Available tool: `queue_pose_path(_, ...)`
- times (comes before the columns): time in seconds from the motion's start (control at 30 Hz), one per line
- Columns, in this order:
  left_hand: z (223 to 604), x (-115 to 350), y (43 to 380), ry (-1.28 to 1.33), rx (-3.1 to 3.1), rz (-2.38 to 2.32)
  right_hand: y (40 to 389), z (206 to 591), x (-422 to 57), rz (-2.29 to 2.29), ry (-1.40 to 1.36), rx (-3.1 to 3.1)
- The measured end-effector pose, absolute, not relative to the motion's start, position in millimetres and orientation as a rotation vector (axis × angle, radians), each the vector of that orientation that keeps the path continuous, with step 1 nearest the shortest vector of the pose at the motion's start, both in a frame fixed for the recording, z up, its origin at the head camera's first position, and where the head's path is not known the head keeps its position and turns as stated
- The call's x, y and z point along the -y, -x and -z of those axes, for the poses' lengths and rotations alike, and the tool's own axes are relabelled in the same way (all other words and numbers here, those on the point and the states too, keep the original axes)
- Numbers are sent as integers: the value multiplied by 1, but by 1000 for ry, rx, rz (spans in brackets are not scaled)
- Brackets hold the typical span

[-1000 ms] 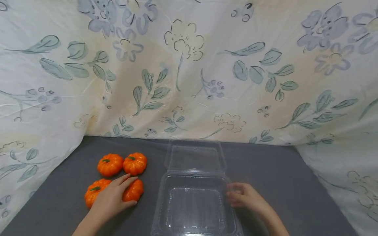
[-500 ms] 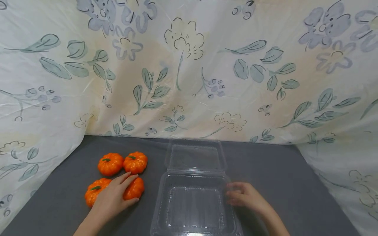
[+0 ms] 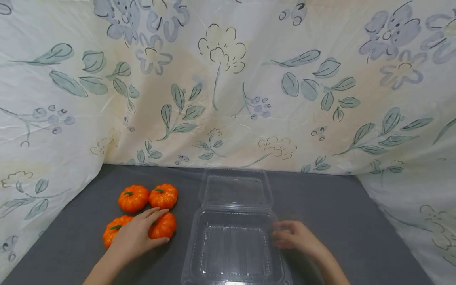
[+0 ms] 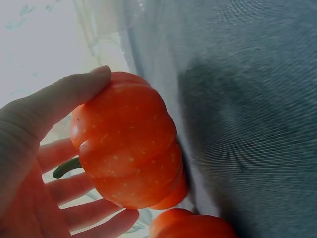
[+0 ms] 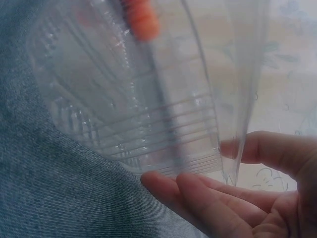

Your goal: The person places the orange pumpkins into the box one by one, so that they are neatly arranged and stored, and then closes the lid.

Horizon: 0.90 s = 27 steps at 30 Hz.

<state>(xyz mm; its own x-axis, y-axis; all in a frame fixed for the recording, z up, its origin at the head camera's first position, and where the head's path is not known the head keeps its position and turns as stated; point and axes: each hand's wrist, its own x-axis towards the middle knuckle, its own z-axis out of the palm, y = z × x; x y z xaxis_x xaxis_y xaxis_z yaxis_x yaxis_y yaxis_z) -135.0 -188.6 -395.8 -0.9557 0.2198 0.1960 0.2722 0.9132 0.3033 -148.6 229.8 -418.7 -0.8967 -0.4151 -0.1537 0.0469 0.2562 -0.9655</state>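
Head view: I observe the left hand (image 3: 137, 233) at the left of the grey desk (image 3: 320, 213), its grip closed around the near-right pumpkin (image 3: 165, 227), between thumb and fingers. The near-left pumpkin (image 3: 113, 229) is partly hidden behind this hand. The far-left pumpkin (image 3: 133, 198) and the far-right pumpkin (image 3: 163, 198) sit side by side beyond it. To the right, near the middle, lies the clear container (image 3: 235, 253), with its lid (image 3: 235, 190) folded back on the far side. The right hand (image 3: 293, 237) is at the container's right edge. A floral cloth (image 3: 228, 79) hangs behind the desk.

Left wrist view: I see the thumb (image 4: 94, 82) pressed on the side of the held pumpkin and the fingers behind it. The green stem (image 4: 67, 167) points toward the hand. I cannot tell whether the pumpkin touches the desk.

Right wrist view: I see the grip pinching the container's edge, with fingertips (image 5: 190, 181) against the ribbed side wall (image 5: 173, 116). A blurred orange shape (image 5: 141, 20) shows through the plastic.
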Motion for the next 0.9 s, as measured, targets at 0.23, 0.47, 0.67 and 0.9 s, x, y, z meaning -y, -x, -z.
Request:
queue_pose_path(0.23,381,185,135,383,2946,673,148,420,-231,1689,344,-2130)
queue_pose_path(0.47,363,180,139,468,2931,736,148,422,-231,1694,334,-2129)
queue_pose_path(0.67,350,174,143,524,2941,701,148,422,-231,1685,333,-2143)
queue_pose_path(0.9,342,161,149,591,2982,588,149,421,-232,1698,371,-2128)
